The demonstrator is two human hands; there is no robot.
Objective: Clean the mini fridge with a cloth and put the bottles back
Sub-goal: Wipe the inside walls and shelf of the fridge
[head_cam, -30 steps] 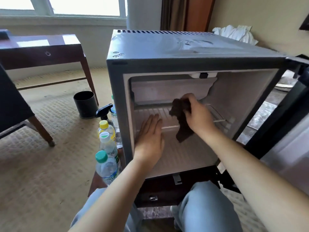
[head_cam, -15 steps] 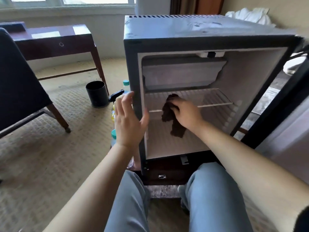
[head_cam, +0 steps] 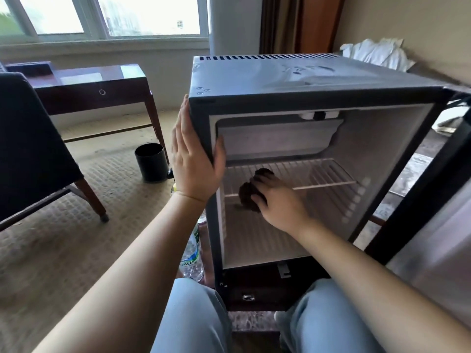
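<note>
Bracing the upper left front corner of the dark grey box-shaped mini fridge (head_cam: pixel 305 82), the left hand (head_cam: pixel 195 161) lies flat, its fingers straight against the outer left wall and its thumb across the front frame, grasping nothing. The right hand (head_cam: pixel 279 202) reaches into the open white interior, fingers curled tightly round a bunched dark brown cloth (head_cam: pixel 247 198), which touches the near left part of the white wire shelf (head_cam: pixel 318 174) at its front rail. The fridge door (head_cam: pixel 433 238) is swung open at the right. 1 clear plastic water bottle with a green and white label (head_cam: pixel 192 253) stands upright just left of the fridge, on the near side, its top hidden behind the left forearm. The fridge sits on a low dark wooden stand (head_cam: pixel 254 291) with a small metal ring pull. Further left on the beige carpet, a black cylindrical bin (head_cam: pixel 151 163) stands beside the leg of a dark red-brown wooden table (head_cam: pixel 89 82) under the window, and a dark upholstered chair (head_cam: pixel 30 138) fills the left edge. Crumpled white fabric (head_cam: pixel 374 53) lies beyond the fridge at the far right. 2 knees in light blue trousers (head_cam: pixel 193 317) show nearest the camera.
</note>
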